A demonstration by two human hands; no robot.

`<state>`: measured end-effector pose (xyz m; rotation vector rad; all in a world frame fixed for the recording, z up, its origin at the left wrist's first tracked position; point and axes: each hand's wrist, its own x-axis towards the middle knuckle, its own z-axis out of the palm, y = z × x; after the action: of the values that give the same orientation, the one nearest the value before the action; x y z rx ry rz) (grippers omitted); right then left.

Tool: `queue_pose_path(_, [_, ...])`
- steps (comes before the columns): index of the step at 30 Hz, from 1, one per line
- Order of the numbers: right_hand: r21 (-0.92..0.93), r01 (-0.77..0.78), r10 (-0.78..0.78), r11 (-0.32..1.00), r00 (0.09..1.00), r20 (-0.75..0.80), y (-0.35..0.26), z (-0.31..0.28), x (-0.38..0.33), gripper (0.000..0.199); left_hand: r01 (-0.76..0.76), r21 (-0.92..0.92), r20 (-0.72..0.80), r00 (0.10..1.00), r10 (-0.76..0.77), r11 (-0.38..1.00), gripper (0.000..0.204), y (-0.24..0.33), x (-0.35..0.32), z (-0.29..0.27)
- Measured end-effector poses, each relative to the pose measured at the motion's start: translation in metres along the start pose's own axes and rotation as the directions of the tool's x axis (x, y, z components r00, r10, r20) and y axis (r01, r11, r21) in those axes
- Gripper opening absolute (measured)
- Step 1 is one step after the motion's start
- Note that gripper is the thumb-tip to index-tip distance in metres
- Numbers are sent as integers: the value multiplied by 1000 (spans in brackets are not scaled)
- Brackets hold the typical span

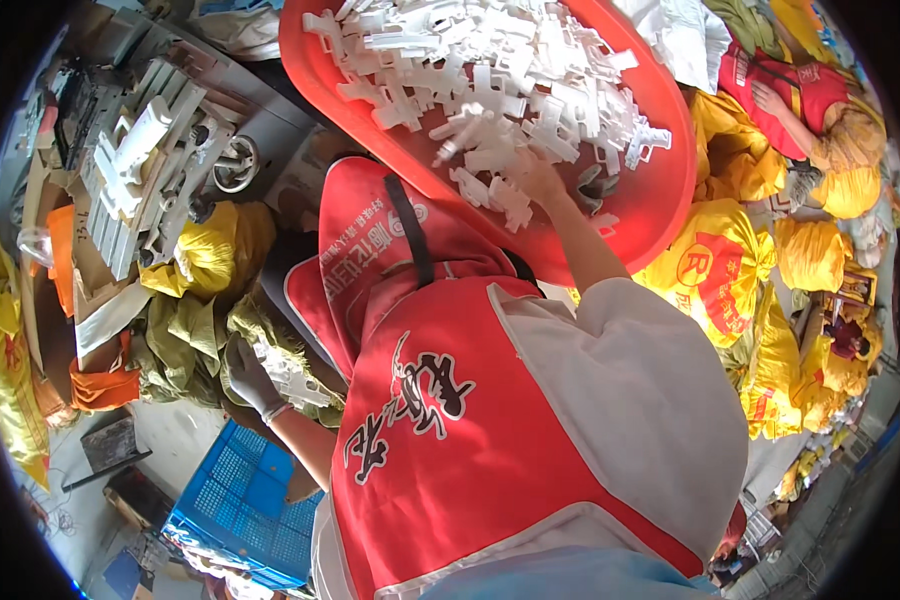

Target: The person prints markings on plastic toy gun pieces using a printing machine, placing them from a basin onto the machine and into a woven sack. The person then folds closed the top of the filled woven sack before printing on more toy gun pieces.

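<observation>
A large red tub [660, 130] ahead of me holds a heap of white plastic toy pistol parts [560, 65]. My right hand [538, 180] reaches into its near side, fingers bent around some of these parts; glare hides the fingertips. At my left side, my gloved left hand [250, 378] is at the mouth of an olive woven sack [315, 395], its fingers along the rim. White plastic pieces [285, 370] show inside that sack.
Yellow bags [715, 270] crowd the right side, where another person in a red apron [785, 95] sits. A blue plastic crate [240, 500] stands at lower left. Grey slats [165, 160] with white parts lie at upper left, above a tied yellow bag [215, 250].
</observation>
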<state>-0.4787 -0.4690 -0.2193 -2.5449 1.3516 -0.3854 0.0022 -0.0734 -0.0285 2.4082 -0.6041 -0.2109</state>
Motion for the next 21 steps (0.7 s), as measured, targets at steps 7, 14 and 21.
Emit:
queue_pose_path(7, [42, -185, 187, 982, 981, -55, -78, -59, 116, 21, 112, 48, -62, 992, -109, 993, 30, -14, -30, -15])
queue_pose_path(14, [-83, 201, -181, 976, 963, 197, -120, -20, 135, 29, 137, -71, -57, 988, -141, 988, 31, -38, -61, -15])
queue_pose_path(21, [-315, 272, -165, 909, 930, 328, -111, -11, 119, 56, 103, -24, -55, 993, -104, 994, 28, -32, -46, -14])
